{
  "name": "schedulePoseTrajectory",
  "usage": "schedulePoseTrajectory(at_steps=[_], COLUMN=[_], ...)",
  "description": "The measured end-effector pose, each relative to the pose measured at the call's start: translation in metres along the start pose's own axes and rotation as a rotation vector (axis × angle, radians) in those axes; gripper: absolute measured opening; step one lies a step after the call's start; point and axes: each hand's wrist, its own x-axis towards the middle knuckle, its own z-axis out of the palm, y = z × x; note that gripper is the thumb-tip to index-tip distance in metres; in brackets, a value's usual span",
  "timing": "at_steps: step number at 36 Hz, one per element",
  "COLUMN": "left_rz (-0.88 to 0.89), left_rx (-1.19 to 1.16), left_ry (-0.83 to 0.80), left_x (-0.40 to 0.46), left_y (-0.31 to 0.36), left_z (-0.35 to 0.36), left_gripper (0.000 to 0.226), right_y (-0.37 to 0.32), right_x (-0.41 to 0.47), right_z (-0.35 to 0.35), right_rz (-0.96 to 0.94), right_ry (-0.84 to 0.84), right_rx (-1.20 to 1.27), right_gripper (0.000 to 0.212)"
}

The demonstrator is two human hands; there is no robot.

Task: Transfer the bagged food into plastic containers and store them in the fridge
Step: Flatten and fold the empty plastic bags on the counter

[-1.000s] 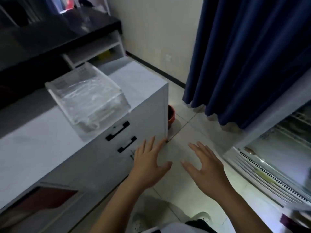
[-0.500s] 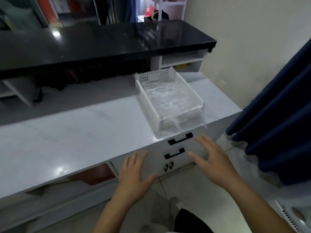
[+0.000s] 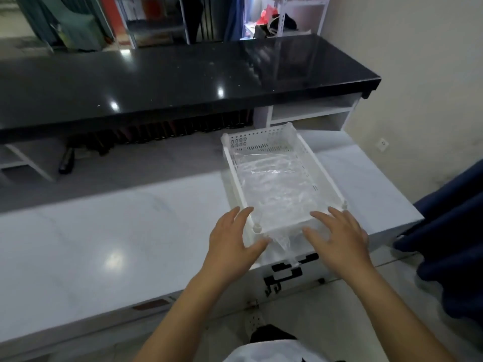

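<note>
— Hands have come up from the drawer fronts: my left hand, fingers spread, is at the near left corner of the white basket on the bench.

— And my right hand, spread too, is at its near right edge. Contact's unclear; crumpled clear bags inside, contents unreadable.

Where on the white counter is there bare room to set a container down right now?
The white counter shows bare surface left of the white basket, forward of the black countertop. A narrower strip lies right of the basket toward the blue curtain. The basket's near edge is crowded: left hand, right hand, overhanging clear plastic bag.
</note>
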Motion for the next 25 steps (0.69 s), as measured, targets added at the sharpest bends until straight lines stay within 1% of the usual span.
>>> schedulePoseTrajectory(at_steps=[3,5,7,8,9,12,15,16,18,19,20,21,24,25], left_rz=[-0.041,-0.092,-0.109,-0.107,-0.104,-0.129,-0.156,-0.174,-0.229,-0.256,-0.269,-0.269,-0.206,-0.187], left_rx=[0.035,0.034,0.001,-0.022,-0.049,-0.109,-0.073,-0.024,0.116,0.179,0.218,0.235,0.212,0.179], left_ry=[0.113,0.192,0.272,0.314,0.352,0.396,0.391,0.355,0.254,0.219,0.205,0.213,0.334,0.384], left_x=[0.03,0.045,0.055,0.058,0.061,0.07,0.08,0.083,0.088,0.09,0.092,0.094,0.097,0.098], left_y=[0.009,0.009,0.006,0.004,0.003,0.0,-0.006,-0.008,-0.011,-0.012,-0.014,-0.015,-0.024,-0.028], left_z=[0.016,0.024,0.029,0.029,0.028,0.018,0.004,0.0,-0.002,-0.002,0.0,0.001,0.0,-0.003], left_gripper=[0.068,0.049,0.023,0.013,0.009,0.012,0.012,0.023,0.057,0.065,0.064,0.057,0.023,0.016], right_y=[0.006,0.009,0.008,0.007,0.005,-0.003,-0.02,-0.028,-0.043,-0.051,-0.058,-0.064,-0.078,-0.081], right_x=[0.021,0.033,0.042,0.045,0.049,0.057,0.063,0.066,0.071,0.073,0.075,0.076,0.078,0.079], right_z=[0.005,0.006,0.004,0.002,0.0,-0.009,-0.02,-0.024,-0.03,-0.032,-0.033,-0.034,-0.034,-0.034], right_rz=[0.011,0.003,-0.012,-0.032,-0.058,-0.144,-0.192,-0.209,-0.238,-0.249,-0.257,-0.262,-0.303,-0.324], right_ry=[-0.02,-0.018,-0.005,0.007,0.019,0.043,0.04,0.043,0.048,0.046,0.041,0.033,0.022,0.015], right_rx=[-0.003,0.014,0.051,0.08,0.113,0.246,0.381,0.41,0.432,0.433,0.433,0.436,0.445,0.448], right_gripper=[0.053,0.052,0.049,0.046,0.042,0.034,0.03,0.03,0.03,0.031,0.031,0.031,0.03,0.029])
